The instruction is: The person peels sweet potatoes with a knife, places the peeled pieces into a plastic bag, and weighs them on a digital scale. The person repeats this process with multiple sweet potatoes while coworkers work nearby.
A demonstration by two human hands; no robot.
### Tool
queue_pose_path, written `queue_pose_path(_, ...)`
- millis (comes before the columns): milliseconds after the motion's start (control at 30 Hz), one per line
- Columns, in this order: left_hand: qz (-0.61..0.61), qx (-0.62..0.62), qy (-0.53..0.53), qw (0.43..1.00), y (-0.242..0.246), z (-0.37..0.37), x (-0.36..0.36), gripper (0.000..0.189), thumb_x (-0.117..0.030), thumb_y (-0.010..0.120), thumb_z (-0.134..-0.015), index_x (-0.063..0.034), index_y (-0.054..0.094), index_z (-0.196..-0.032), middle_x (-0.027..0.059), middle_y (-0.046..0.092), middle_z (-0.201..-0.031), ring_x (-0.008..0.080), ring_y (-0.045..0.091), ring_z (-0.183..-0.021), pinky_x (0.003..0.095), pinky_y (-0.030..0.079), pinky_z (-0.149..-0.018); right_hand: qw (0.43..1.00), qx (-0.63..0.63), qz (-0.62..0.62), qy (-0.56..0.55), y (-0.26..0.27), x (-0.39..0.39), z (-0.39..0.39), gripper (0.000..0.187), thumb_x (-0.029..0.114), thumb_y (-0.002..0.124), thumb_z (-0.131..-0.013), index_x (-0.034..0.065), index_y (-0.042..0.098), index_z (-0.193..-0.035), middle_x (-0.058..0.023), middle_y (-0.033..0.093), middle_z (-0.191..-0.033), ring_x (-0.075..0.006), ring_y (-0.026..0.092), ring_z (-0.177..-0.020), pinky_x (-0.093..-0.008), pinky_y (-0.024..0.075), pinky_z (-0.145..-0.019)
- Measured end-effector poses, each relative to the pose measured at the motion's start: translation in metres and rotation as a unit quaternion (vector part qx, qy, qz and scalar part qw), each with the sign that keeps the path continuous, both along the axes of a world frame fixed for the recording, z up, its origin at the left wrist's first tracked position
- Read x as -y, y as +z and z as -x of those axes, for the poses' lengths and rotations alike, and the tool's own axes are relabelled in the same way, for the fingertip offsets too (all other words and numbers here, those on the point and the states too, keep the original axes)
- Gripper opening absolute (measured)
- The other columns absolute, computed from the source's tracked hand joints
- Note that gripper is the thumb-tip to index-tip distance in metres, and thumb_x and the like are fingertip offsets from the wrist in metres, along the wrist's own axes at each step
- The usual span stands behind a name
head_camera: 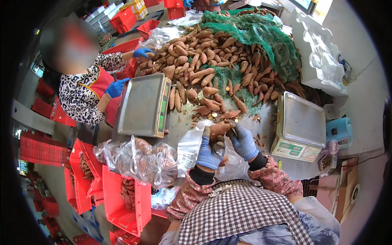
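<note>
My left hand [210, 153], in a blue knitted glove with dark fingers, holds a large sweet potato [219, 129] at its left and lower side. Gloved alike, my right hand [243, 140] has its fingers at the tuber's right tip; whether a tool is in them, I cannot tell. Clear plastic bags [187, 150] lie under and beside my hands, partly hidden by them. Just beyond are loose sweet potatoes [211, 104] and small cut ends [210, 116] on the metal table [180, 122]. A big heap of sweet potatoes [211, 55] rises behind, partly under green netting [272, 43].
A scale [142, 105] stands left, another [304, 121] right. Tied bags of sweet potatoes [141, 159] lie at the near left edge, above red crates [122, 214]. Across the left scale, a blue-gloved co-worker [88, 95] reaches to the heap. White foam boxes [321, 58] stand right.
</note>
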State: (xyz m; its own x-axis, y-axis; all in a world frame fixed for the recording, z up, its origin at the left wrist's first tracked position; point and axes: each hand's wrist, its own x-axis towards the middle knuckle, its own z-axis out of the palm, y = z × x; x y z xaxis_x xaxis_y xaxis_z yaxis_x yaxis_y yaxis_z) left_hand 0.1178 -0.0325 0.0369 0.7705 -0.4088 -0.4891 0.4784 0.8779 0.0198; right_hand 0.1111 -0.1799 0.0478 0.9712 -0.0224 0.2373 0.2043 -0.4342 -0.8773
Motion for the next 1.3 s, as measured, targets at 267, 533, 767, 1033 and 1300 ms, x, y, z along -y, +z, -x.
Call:
queue_pose_path(267,-0.249,0.274,-0.023,0.929,0.045,0.006,-0.019,0.044,-0.044,0.052,-0.090,-0.0004,0.058,-0.093,0.0027,0.052,-0.064,0.0060,0.037,-0.047,0.0187,0.032,-0.042,0.934,-0.355,-0.036,0.007,-0.083,0.067,-0.022,0.025,0.020,0.051,-0.089,0.0065,0.063,-0.107,-0.0038,0.062,-0.074,-0.0110,0.054,-0.053,-0.0254,0.0435,-0.046)
queue_pose_path(533,-0.745,0.371,-0.048,0.553,-0.002,0.008,-0.011,0.047,-0.032,0.081,-0.067,-0.0035,0.057,-0.097,0.0088,0.061,-0.094,0.0225,0.059,-0.084,0.0312,0.049,-0.076,0.981,-0.050,0.146,0.115,0.037,0.029,-0.005,0.040,0.003,0.057,-0.078,0.0058,0.054,-0.118,-0.0191,0.062,-0.085,-0.0332,0.059,-0.076,-0.0374,0.0483,-0.068)
queue_pose_path(767,-0.803,0.443,-0.046,0.396,0.008,0.002,-0.006,0.040,-0.032,0.077,-0.065,-0.0076,0.062,-0.092,0.0081,0.064,-0.084,0.0247,0.061,-0.073,0.0348,0.049,-0.070,0.936,0.023,0.302,0.179,0.054,0.019,0.000,0.037,0.008,0.056,-0.079,0.0111,0.051,-0.115,-0.0170,0.061,-0.081,-0.0374,0.059,-0.072,-0.0442,0.0466,-0.060)
queue_pose_path(1033,-0.775,0.377,-0.074,0.502,0.032,0.020,-0.012,0.070,-0.030,0.086,-0.057,-0.0023,0.048,-0.110,0.0123,0.058,-0.099,0.0270,0.059,-0.087,0.0354,0.049,-0.075,0.926,-0.140,0.351,0.018,-0.001,0.055,-0.045,0.019,0.009,0.057,-0.078,0.0050,0.061,-0.096,-0.0200,0.063,-0.081,-0.0362,0.061,-0.078,-0.0419,0.0492,-0.066)
queue_pose_path(1300,-0.587,0.361,-0.030,0.724,0.041,0.008,-0.006,0.043,-0.020,0.080,-0.070,-0.0008,0.057,-0.100,0.0063,0.061,-0.094,0.0150,0.058,-0.083,0.0287,0.049,-0.074,0.923,-0.284,-0.104,0.236,0.033,0.026,0.000,0.047,0.023,0.062,-0.087,0.0054,0.048,-0.128,-0.0048,0.060,-0.099,-0.0071,0.052,-0.069,-0.0229,0.0464,-0.061)
